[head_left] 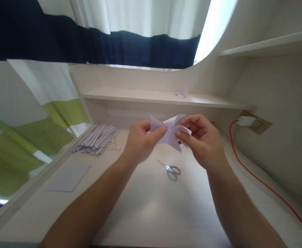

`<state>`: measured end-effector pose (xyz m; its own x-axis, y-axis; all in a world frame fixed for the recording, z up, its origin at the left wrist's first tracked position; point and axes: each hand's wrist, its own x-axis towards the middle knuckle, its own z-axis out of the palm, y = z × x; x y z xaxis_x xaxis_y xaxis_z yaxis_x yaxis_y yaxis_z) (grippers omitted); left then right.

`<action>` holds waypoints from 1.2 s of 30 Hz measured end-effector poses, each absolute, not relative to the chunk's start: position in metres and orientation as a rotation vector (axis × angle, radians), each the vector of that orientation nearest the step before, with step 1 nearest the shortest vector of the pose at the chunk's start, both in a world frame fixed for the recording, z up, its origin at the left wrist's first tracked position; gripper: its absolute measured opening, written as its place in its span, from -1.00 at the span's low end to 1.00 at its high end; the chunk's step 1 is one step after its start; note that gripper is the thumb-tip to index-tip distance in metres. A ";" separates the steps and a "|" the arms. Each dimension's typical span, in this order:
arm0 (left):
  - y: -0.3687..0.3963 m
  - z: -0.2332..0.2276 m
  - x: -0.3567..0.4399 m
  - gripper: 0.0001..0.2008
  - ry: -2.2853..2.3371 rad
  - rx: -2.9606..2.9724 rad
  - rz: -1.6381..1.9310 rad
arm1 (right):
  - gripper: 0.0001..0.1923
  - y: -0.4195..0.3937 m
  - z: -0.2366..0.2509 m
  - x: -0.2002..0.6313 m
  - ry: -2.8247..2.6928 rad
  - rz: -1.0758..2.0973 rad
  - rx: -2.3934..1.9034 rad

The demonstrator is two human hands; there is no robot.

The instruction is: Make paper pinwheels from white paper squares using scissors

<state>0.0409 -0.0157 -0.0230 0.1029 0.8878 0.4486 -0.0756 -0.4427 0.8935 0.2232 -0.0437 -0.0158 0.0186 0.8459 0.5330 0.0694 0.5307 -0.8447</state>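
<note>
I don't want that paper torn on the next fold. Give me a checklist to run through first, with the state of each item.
1. Both hands on the folded paper: ok. The left hand pinches its left flap, the right hand its right side.
2. Paper lifted off the desk: ok, held in the air above it.
3. Scissors out of the way: ok, lying shut on the desk below the hands, untouched.
4. Red cable away from the hands: ok, it runs along the right edge.
5. Pile of paper strips undisturbed: ok, far left.
6. Creases sharp and aligned: cannot tell, fingers cover the middle.
</note>
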 end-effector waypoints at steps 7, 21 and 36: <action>-0.018 -0.018 0.039 -0.78 0.873 1.493 1.478 | -0.93 -0.058 -0.006 0.225 -1.513 0.472 -0.846; -0.017 -0.016 0.038 -0.81 0.771 1.369 1.399 | -0.86 -0.052 -0.010 0.226 -1.502 0.538 -0.824; -0.018 -0.014 0.033 -0.82 0.703 1.489 1.212 | -0.84 -0.064 0.000 0.248 -1.939 0.790 -0.779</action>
<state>0.0326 -0.0179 -0.0138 0.3165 0.8921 0.3226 -0.1632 -0.2838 0.9449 0.2482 -0.0637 0.0003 -0.4193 0.7678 0.4845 0.2107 0.6014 -0.7707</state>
